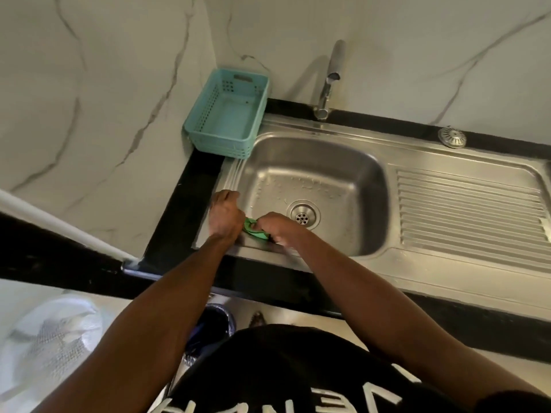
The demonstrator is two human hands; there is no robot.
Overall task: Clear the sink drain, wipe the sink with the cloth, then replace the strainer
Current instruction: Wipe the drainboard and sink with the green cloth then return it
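Gripping a small green cloth (253, 228) between them, both hands sit at the near left corner of the stainless steel sink (357, 162): the left hand (225, 214) is curled round one end of it above the sink's rim, and the right hand (278, 228) pinches the other end just inside the basin, close beside the round perforated drain (303, 215). The cloth is bunched and looks soft and limp, and probably damp, since water beads lie on the basin floor; it should fold and drape freely, so it is best balled into the palm or spread flat under straight fingers for wiping, rather than held by a corner. The round metal strainer (452, 137) lies on the back ledge of the drainboard, well apart from the drain. It looks light, rigid and likely slick when wet, so I would take it by its raised centre knob or pinch its rim. A teal plastic basket (208, 126) stands on the black bench (185, 204) left of the basin, and a steel tap (329, 81) rises behind it
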